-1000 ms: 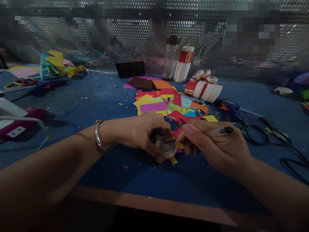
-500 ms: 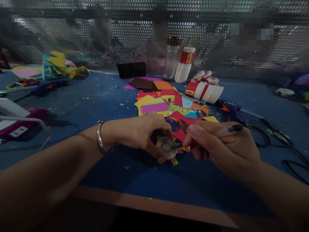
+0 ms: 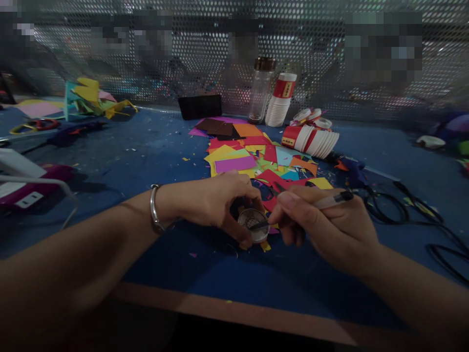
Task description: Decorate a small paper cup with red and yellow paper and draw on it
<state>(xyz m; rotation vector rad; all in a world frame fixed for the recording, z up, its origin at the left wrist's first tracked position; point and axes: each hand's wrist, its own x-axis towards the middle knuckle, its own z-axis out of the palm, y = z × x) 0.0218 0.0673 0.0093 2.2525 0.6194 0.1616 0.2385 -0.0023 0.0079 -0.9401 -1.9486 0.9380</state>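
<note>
My left hand (image 3: 230, 205), a silver bangle on its wrist, curls around a small round white piece (image 3: 254, 231), which looks like a paper cup bottom. A dark grid of lines is drawn on its pale face. My right hand (image 3: 318, 217) pinches a pen (image 3: 333, 199) with a clear barrel and black end; its tip reaches onto the drawn face. Just behind the hands, scissors blades (image 3: 280, 188) lie partly hidden over red paper (image 3: 269, 177).
Colored paper sheets and scraps (image 3: 234, 164) spread beyond my hands. Behind them stand a black phone (image 3: 200, 107), a clear bottle (image 3: 261, 93) and stacked paper cups (image 3: 280, 102). A glue gun (image 3: 351, 168) with a looping cable lies right; a purple power strip (image 3: 32, 190) lies left.
My right hand and the pen have shifted left, bringing the pen tip further across the round face. My left hand stays around the round piece.
</note>
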